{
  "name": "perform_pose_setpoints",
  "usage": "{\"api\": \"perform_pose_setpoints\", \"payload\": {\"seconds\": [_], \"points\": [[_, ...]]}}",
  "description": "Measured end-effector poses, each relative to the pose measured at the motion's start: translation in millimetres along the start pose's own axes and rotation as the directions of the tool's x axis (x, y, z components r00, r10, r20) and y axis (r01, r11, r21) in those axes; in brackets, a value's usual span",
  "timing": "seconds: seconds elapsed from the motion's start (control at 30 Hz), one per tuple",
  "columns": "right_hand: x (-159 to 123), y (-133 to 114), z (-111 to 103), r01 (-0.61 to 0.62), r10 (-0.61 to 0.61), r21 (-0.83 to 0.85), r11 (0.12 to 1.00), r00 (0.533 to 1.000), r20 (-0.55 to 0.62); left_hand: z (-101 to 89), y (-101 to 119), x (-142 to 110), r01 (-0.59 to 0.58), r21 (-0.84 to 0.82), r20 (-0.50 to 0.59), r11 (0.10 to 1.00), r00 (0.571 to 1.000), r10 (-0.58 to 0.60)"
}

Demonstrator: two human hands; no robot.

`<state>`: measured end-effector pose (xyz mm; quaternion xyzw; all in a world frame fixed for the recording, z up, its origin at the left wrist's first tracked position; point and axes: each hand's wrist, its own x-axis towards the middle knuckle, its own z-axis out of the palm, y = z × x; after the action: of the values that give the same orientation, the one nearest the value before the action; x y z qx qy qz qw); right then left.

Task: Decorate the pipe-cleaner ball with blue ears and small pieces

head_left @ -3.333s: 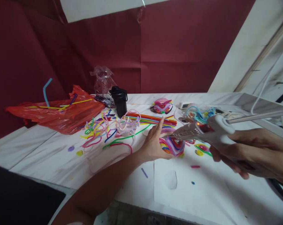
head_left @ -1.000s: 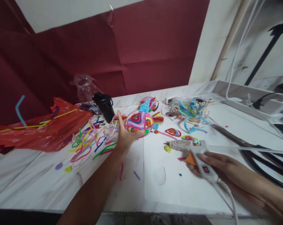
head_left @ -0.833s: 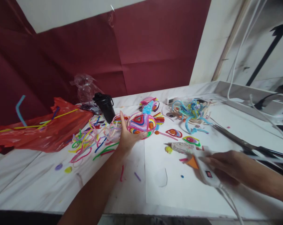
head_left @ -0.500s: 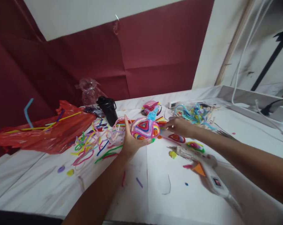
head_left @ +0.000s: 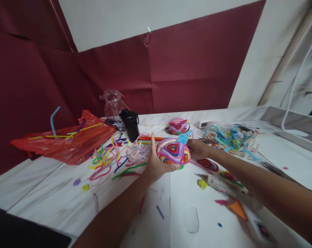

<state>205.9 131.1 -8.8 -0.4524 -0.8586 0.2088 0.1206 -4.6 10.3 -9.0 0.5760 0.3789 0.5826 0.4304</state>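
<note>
My left hand (head_left: 156,166) is closed round the left and lower edge of a round craft piece (head_left: 173,152) covered in coiled, multicoloured pipe cleaners, held above the table. A light-blue fuzzy strip (head_left: 184,137) sticks up from its upper right edge. My right hand (head_left: 199,150) is at the right edge of the craft piece, fingers curled and partly hidden; what they grip, if anything, I cannot make out. Just below that hand lie a red coiled teardrop piece (head_left: 208,164) and a green-edged one (head_left: 229,177). A white glue gun (head_left: 260,227) lies partly under my right forearm.
Loose pipe cleaners (head_left: 104,158) spread on the left beside a red plastic bag (head_left: 68,148) and a black bottle (head_left: 130,125). Behind sits a similar colourful round piece (head_left: 178,126). A blue-and-cream pipe cleaner heap (head_left: 233,137) lies right. An orange scrap (head_left: 238,209) is near the glue gun.
The whole view has swung left, so things sit farther right in the picture. My right hand has come closer to the craft piece's right edge; my left hand keeps its hold.
</note>
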Motion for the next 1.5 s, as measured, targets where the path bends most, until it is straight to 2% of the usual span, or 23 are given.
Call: {"api": "perform_pose_setpoints", "payload": {"seconds": [0.13, 0.3, 0.4, 0.5, 0.57, 0.7, 0.87, 1.2, 1.5], "points": [[-12.3, 8.4, -15.0, -0.040, 0.076, 0.232, 0.972, 0.987, -0.145, 1.5, 1.9, -0.4, -0.009, 0.032, -0.014, 0.999, 1.000, 0.010], [-34.2, -0.5, -51.9, 0.021, 0.170, 0.540, 0.841, 0.938, -0.301, 0.5, -4.2, 1.1, -0.005, 0.020, -0.007, 1.000, 1.000, 0.005], [-42.2, -15.4, -75.0, 0.070, 0.170, 0.608, 0.791, 0.929, -0.329, 1.0, -7.0, -0.2, -0.014, -0.004, 0.021, 1.000, 1.000, 0.014], [-46.0, -34.4, -90.5, 0.118, 0.121, 0.614, 0.781, 0.935, -0.334, 3.2, -7.2, -3.5, 0.014, -0.007, 0.065, 1.000, 0.998, -0.014], [-47.4, -49.2, -94.9, 0.129, 0.077, 0.607, 0.784, 0.951, -0.301, 5.2, -6.6, -5.8, 0.027, 0.003, 0.087, 1.000, 0.996, -0.027], [-47.6, -78.6, -93.1, 0.111, -0.028, 0.583, 0.805, 0.988, -0.151, 8.9, -4.9, -8.6, 0.041, -0.020, 0.119, 0.999, 0.992, -0.038], [-40.0, -98.2, -86.1, 0.119, -0.140, 0.508, 0.853, 0.990, 0.002, 10.7, -1.5, -9.9, 0.059, -0.020, 0.182, 0.998, 0.982, -0.054], [-30.7, -99.1, -84.0, 0.163, -0.235, 0.405, 0.900, 0.963, 0.134, 12.1, 0.4, -10.5, 0.096, -0.063, 0.211, 0.993, 0.974, -0.080], [-29.2, -95.3, -84.0, 0.207, -0.262, 0.326, 0.922, 0.956, 0.134, 10.2, -1.0, -11.0, 0.071, -0.017, 0.211, 0.997, 0.975, -0.066]]}}
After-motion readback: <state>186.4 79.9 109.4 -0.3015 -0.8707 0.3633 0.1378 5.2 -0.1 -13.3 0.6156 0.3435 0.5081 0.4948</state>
